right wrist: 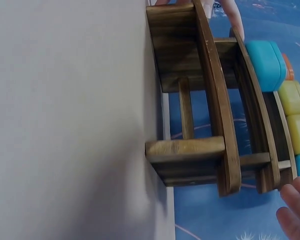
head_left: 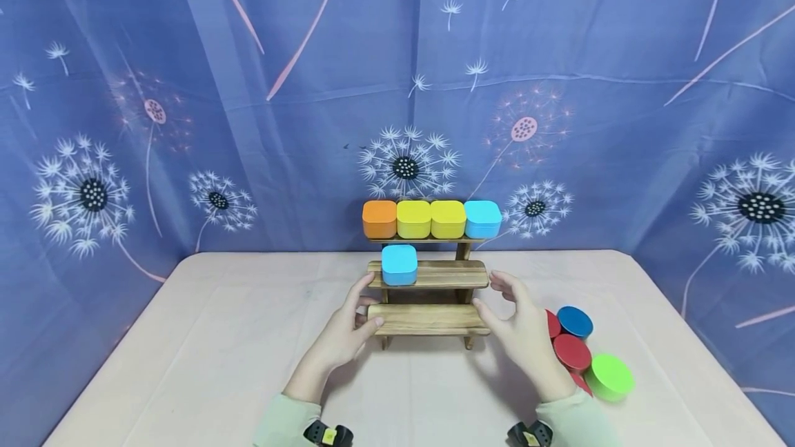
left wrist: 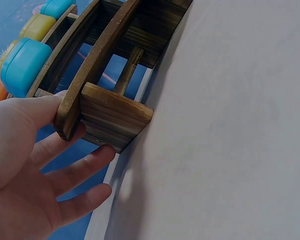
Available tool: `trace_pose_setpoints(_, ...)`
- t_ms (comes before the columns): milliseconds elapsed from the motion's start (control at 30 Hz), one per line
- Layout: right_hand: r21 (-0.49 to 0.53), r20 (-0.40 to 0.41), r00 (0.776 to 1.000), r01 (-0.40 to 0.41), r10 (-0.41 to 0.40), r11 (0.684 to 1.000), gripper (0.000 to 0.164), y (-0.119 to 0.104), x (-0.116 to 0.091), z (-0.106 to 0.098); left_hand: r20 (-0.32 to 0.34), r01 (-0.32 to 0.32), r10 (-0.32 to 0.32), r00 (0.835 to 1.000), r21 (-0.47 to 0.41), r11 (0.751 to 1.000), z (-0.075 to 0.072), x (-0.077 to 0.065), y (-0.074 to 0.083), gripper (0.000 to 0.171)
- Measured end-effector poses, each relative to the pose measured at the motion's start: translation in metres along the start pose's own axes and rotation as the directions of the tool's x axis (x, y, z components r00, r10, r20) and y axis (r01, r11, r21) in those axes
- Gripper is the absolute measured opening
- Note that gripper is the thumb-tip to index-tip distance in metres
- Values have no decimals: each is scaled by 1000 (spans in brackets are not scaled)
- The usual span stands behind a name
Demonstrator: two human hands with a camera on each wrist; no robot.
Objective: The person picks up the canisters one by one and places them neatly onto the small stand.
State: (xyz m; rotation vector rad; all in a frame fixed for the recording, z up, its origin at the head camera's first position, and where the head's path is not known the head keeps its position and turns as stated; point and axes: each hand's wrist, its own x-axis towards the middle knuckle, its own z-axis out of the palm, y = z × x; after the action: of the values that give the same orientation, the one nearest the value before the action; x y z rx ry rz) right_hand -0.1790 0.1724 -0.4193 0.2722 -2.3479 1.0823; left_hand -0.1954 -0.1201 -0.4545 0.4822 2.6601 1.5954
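Observation:
A three-tier wooden stand (head_left: 428, 320) is in the middle of the head view. Its top tier carries an orange box (head_left: 379, 219), two yellow boxes (head_left: 430, 221) and a light-blue box (head_left: 482, 219), side by side. Another light-blue box (head_left: 399, 265) sits toward the left of the middle tier. My left hand (head_left: 344, 330) pinches the left end of the lowest tier between thumb and index finger; the other fingers spread beside the stand in the left wrist view. Near the right end, my right hand (head_left: 522, 326) holds nothing, its fingers relaxed and slightly bent.
Right of my right hand, round red pieces (head_left: 572, 352), a blue one (head_left: 575, 322) and a green one (head_left: 610, 377) lie grouped on the pale tabletop (head_left: 217, 350); my forearm partly hides some. Behind the table hangs a blue dandelion-print cloth (head_left: 310, 157).

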Motion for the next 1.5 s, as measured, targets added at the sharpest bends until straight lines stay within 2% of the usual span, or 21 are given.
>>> trace_pose_setpoints(467, -89, -38, 999, 13, -17, 996, 56, 17, -2, -20, 4, 10, -10, 1000, -13, 1000, -1, 0, 1, 74)
trace_pose_setpoints(933, -129, 15, 998, -66, 68, 989, 57, 26, -5, -32, -7, 14, -14, 1000, 7, 1000, 0, -1, 1, 74)
trace_pose_setpoints(1200, -143, 63, 986, -142, 152, 979, 59, 33, -4, -43, -2, 19, -19, 1000, 11, 1000, 0, 0, 2, 74)
trace_pose_setpoints(1500, -167, 105, 975, -175, 194, 970, 63, 42, 1, -55, -4, 35, -35, 999, 11, 999, 0, -1, 2, 74)
